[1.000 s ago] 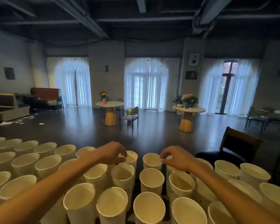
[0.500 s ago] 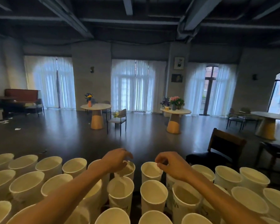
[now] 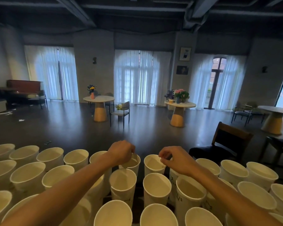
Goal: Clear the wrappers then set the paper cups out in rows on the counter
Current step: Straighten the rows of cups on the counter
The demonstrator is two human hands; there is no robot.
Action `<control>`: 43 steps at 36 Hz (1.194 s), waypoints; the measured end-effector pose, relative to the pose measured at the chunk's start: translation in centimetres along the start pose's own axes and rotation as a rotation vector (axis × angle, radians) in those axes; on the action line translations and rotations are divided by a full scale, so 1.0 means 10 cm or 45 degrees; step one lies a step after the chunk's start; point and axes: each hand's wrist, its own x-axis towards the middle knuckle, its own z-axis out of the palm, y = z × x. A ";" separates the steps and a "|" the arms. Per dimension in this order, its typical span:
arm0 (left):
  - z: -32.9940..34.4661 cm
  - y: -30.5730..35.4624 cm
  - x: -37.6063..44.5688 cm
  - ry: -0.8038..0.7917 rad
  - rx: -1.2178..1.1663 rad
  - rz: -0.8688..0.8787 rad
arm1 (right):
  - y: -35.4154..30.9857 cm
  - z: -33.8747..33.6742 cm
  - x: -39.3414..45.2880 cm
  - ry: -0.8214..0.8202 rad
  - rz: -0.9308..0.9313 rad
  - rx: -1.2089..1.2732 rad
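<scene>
Counter surface almost wholly hidden under paper cups (image 3: 122, 183): smooth, cream, tapered, round-rimmed, standing upright in rows; nearest ones cut off by the frame edge. Left hand (image 3: 121, 152) curls over the rim of a far-row cup (image 3: 134, 162), fingertips hidden, seemingly pinching it. Right hand (image 3: 175, 160) pinches the neighbouring cup's (image 3: 153, 163) rim. Print on the cups illegible.

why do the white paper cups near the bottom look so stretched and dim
Head view: the wide-angle lens stretches the white paper cups at the bottom edge and bows the dark ceiling beams; light comes mainly from the white curtained windows far behind, glaring off the dark glossy floor, so the left hand and right hand are backlit and soft.
</scene>
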 end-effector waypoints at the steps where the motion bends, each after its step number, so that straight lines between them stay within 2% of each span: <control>1: 0.00 0.00 0.00 0.002 0.002 0.001 | 0.00 0.00 0.00 -0.002 -0.004 -0.001; 8: -0.06 -0.05 -0.07 0.008 -0.027 0.038 | -0.05 -0.02 -0.04 0.001 -0.009 0.006; 15: -0.58 -0.37 -0.33 0.061 -0.078 0.053 | -0.18 -0.02 -0.05 0.017 -0.003 0.021; 18: -0.70 -0.61 -0.51 0.016 -0.090 -0.023 | -0.33 0.07 -0.02 0.019 -0.014 0.035; 28: -0.47 -1.05 -0.74 -0.084 -0.061 -0.108 | -0.75 0.28 -0.04 0.026 -0.049 0.014; 37: -0.44 -1.01 -0.56 0.024 -0.212 0.010 | -0.86 0.23 -0.15 0.060 0.021 -0.093; 40: -0.52 -0.89 -0.58 0.130 -0.329 0.083 | -0.85 0.21 -0.24 0.064 0.061 -0.168; 43: -0.60 -0.70 -0.71 0.135 -0.428 0.209 | -0.83 0.18 -0.34 0.072 0.101 -0.162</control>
